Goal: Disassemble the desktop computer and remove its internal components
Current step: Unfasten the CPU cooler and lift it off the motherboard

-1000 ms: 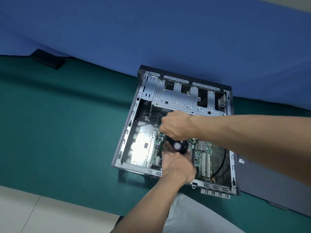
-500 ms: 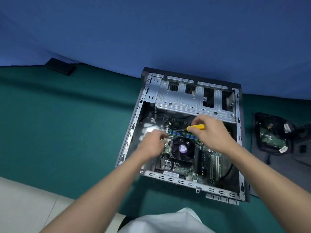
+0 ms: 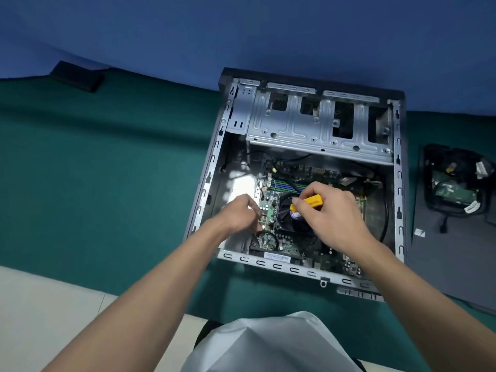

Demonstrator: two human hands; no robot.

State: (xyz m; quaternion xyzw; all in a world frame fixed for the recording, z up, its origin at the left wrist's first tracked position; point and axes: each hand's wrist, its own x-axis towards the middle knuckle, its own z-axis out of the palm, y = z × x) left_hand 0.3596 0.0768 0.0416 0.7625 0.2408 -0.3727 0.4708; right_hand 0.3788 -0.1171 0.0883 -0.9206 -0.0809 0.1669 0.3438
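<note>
Green cloth covers the desk [image 3: 107, 183], the open case [image 3: 212, 167] lying on it. Left hand [image 3: 239, 213] curls beside the board [image 3: 268, 205]; whether it holds anything I cannot tell. Right hand [image 3: 335, 218] grips a screwdriver [image 3: 312, 201] over the fan [image 3: 284, 221]. Probably the fan screws are being undone; next, seat the tip squarely. Drive cage [image 3: 319, 124] behind.

Inside the computer case [image 3: 207, 183], an open bay [image 3: 237, 181] lies left of the motherboard [image 3: 268, 202]. The drive cage [image 3: 303, 130] roofs the far end, cables [image 3: 294, 158] strung beneath it.
</note>
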